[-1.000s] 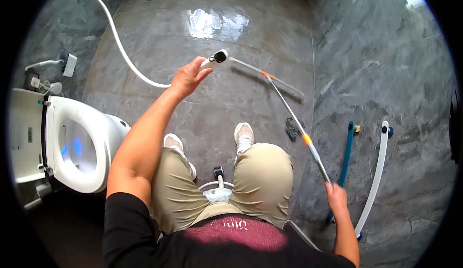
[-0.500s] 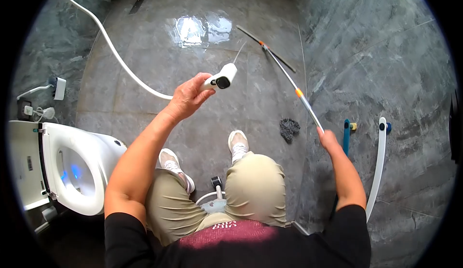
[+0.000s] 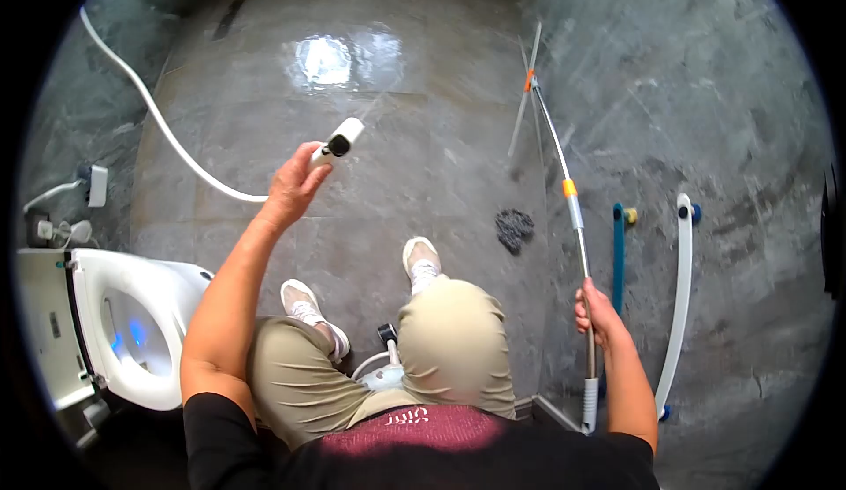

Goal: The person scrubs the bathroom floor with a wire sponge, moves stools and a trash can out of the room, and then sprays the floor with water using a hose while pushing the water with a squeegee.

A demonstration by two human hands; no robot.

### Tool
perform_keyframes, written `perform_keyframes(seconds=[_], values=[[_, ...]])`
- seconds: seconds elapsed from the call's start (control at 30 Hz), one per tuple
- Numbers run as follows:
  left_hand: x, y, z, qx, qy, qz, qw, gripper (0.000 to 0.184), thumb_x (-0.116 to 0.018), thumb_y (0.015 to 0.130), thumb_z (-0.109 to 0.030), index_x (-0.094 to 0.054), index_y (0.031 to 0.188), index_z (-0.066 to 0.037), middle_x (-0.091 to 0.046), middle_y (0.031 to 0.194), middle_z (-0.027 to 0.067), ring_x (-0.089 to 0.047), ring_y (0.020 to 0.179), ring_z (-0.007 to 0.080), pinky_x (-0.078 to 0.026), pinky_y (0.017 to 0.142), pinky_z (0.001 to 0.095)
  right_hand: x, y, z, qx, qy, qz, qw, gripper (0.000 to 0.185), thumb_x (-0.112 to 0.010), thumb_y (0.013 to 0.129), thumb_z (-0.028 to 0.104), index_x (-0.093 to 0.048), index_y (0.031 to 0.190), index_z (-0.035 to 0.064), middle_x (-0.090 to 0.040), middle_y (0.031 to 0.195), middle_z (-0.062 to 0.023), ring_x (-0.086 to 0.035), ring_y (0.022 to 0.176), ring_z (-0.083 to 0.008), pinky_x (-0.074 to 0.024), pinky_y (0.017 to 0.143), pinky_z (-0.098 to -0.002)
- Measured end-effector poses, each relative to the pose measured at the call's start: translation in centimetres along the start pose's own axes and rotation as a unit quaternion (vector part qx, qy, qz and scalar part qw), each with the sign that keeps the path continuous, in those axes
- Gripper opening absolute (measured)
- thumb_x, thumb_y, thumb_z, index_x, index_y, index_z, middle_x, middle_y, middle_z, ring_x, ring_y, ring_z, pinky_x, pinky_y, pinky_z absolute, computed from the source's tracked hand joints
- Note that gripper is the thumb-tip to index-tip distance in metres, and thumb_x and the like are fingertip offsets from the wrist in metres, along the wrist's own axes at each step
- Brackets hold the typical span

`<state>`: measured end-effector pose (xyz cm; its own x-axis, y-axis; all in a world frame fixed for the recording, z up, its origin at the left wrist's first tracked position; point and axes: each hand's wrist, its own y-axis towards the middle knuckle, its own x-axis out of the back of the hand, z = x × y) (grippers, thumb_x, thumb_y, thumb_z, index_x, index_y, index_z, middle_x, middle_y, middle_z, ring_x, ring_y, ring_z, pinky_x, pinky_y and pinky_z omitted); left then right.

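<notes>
Head-worn view looking down at a seated person in a wet-looking gray room. The left hand point(image 3: 295, 188), left of center, is wrapped around the handle of a white sprayer point(image 3: 349, 130), whose head points toward the upper right. A white hose point(image 3: 167, 133) curves from near that hand to the upper left of the frame.

The right hand point(image 3: 597, 312), right of center, has its fingers closed around a metal pole point(image 3: 577, 241). The pole's ribbed white end lies below the hand, toward the lower right; its upper end, with an orange joint, meets a long, thin, blurred crossbar point(image 3: 538, 39) in the upper right.

A dark, fuzzy wad point(image 3: 514, 230) lies on the gray floor point(image 3: 423, 186), left of the pole and touching neither hand. At the left edge stands a white toilet point(image 3: 176, 292) with its lid raised and a blue glow in its bowl. At the right, 2 bars are fixed to the wall: 1 blue bar point(image 3: 619, 256) and 1 white bar point(image 3: 680, 305). At the lower middle are 2 pale shoes point(image 3: 304, 300) and khaki trousers point(image 3: 454, 340).
</notes>
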<state>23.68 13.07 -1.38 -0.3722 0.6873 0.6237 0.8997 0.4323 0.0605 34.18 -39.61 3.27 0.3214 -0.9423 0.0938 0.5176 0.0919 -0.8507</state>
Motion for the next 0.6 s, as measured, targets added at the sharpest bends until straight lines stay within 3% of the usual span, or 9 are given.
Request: perform_keyframes(seconds=[0.1,0.17,0.2,0.23,0.3,0.37,0.4,0.6], values=[[-0.5,0.5,-0.4,0.005,0.009,0.021,1.0,0.029,-0.06,0.085,-0.023,-0.05,0.111,-0.014,-0.06,0.083,0.0119,-0.059,0.075,0.0254,-0.045,0.067,0.034,3.3,-3.4,-2.4,-0.029,-0.055,-0.056,0.997,0.04,-0.039,0.09,0.053,-0.041,0.078,0.0143,-0.035,0.051,0.0022,-0.03,0.035,-0.0079,-0.0276,0.034,-0.0231],[-1.0,0.3,-0.7,-0.004,0.006,0.025,1.0,0.029,-0.06,0.085,-0.023,-0.05,0.111,-0.013,-0.06,0.082,0.0114,-0.058,0.074,0.0248,-0.045,0.066,0.0338,4.8,-5.1,-4.7,-0.13,0.124,0.125,0.976,0.045,-0.036,0.089,0.058,-0.041,0.077,0.0148,-0.033,0.051,0.0035,-0.027,0.034,-0.0074,-0.0245,0.033,-0.0224],[-0.7,0.6,-1.4,-0.012,0.002,0.041,0.999,0.029,-0.06,0.085,-0.023,-0.05,0.111,-0.013,-0.059,0.082,0.0108,-0.057,0.074,0.0244,-0.045,0.066,0.0334,4.3,-4.6,-6.8,-0.164,0.208,0.23,0.937,0.047,-0.034,0.088,0.06,-0.043,0.076,0.0152,-0.031,0.051,0.0039,-0.026,0.035,-0.007,-0.0236,0.034,-0.0223],[-0.8,0.6,-1.5,-0.012,0.001,0.043,0.999,0.029,-0.06,0.085,-0.023,-0.05,0.111,-0.013,-0.059,0.082,0.0108,-0.057,0.074,0.0244,-0.045,0.066,0.0334,3.2,-4.5,-7.8,-0.157,0.228,0.236,0.932,0.045,-0.037,0.09,0.055,-0.046,0.077,0.0137,-0.035,0.054,0.0032,-0.027,0.036,-0.0077,-0.0251,0.036,-0.0228],[-0.9,0.2,-1.5,-0.012,0.017,0.051,0.999,0.029,-0.059,0.085,-0.023,-0.05,0.111,-0.012,-0.059,0.082,0.0105,-0.057,0.074,0.0243,-0.045,0.067,0.0331,0.2,-4.6,-9.9,-0.138,0.17,0.065,0.974,0.04,-0.04,0.092,0.048,-0.049,0.086,0.0098,-0.041,0.057,0.0012,-0.03,0.038,-0.0084,-0.0276,0.037,-0.0238],[-0.9,-0.5,-1.2,-0.012,0.015,0.054,0.998,0.029,-0.059,0.085,-0.023,-0.05,0.111,-0.012,-0.059,0.082,0.0105,-0.057,0.074,0.0241,-0.045,0.067,0.0332,-1.2,-6.0,-11.5,-0.077,0.086,0.015,0.993,0.036,-0.041,0.094,0.04,-0.049,0.097,0.0052,-0.045,0.061,-0.001,-0.032,0.039,-0.0091,-0.0295,0.038,-0.0249],[-0.8,-0.7,-0.9,-0.014,0.015,0.052,0.998,0.029,-0.059,0.085,-0.023,-0.05,0.111,-0.012,-0.059,0.082,0.0105,-0.057,0.074,0.024,-0.045,0.067,0.0333,-1.0,-6.4,-12.7,-0.063,0.065,0.018,0.996,0.035,-0.039,0.095,0.037,-0.046,0.105,0.0043,-0.046,0.062,-0.002,-0.034,0.039,-0.0094,-0.0306,0.038,-0.0254],[-0.1,-1.1,0.4,-0.004,0.033,0.036,0.999,0.029,-0.059,0.086,-0.025,-0.05,0.111,-0.013,-0.06,0.082,0.0106,-0.058,0.075,0.0242,-0.045,0.067,0.0339,1.2,-5.8,-16.0,-0.109,0.072,0.029,0.991,0.036,-0.037,0.094,0.043,-0.044,0.093,0.0078,-0.039,0.056,-0.0005,-0.032,0.036,-0.009,-0.0289,0.035,-0.0253]])
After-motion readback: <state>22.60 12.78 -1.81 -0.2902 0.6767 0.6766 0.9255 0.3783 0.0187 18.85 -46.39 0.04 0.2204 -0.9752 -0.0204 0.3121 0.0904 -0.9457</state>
